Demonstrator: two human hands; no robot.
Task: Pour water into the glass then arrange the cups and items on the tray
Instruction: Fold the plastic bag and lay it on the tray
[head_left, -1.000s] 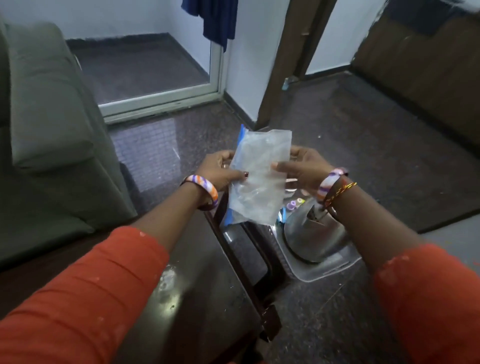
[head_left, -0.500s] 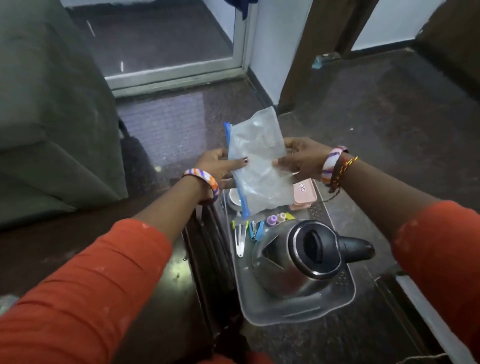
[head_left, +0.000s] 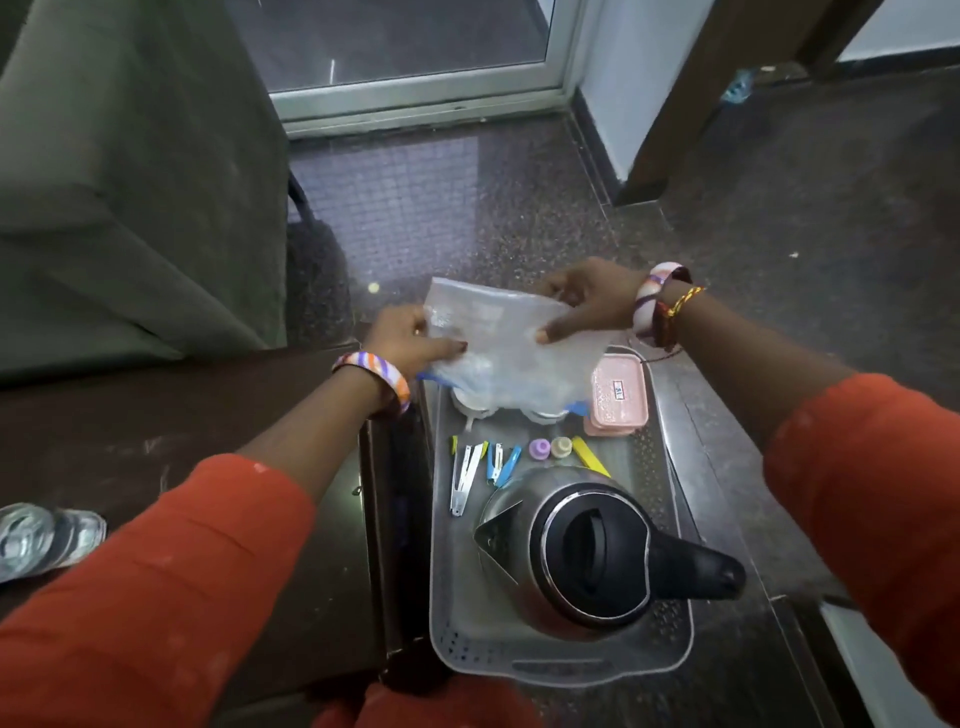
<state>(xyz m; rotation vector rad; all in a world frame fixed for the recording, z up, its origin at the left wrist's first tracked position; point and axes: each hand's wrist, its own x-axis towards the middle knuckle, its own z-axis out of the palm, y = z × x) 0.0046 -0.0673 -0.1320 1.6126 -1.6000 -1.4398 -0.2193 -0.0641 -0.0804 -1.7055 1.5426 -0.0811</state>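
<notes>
A clear zip bag (head_left: 498, 343) with a blue seal hangs low over the far end of the grey plastic tray (head_left: 457, 613). My left hand (head_left: 410, 338) pinches its left edge and my right hand (head_left: 587, 306) grips its right edge. The bag partly hides white cups (head_left: 475, 408) beneath it. On the tray stand a steel kettle (head_left: 576, 551) with a black lid, a pink lidded box (head_left: 618, 395), several hair clips (head_left: 483, 467), two small caps (head_left: 550, 448) and a yellow clip (head_left: 589, 457).
A dark wooden table (head_left: 156, 426) lies to the left of the tray, with a crumpled clear bottle (head_left: 41, 538) at its left edge. A green sofa (head_left: 114, 182) stands behind it. The floor is dark speckled stone, with a glass door frame (head_left: 415, 93) beyond.
Both hands have lowered the bag from chest height down to the tray's far end and tilted it flatter. The view has tipped downward, showing the whole tray.
</notes>
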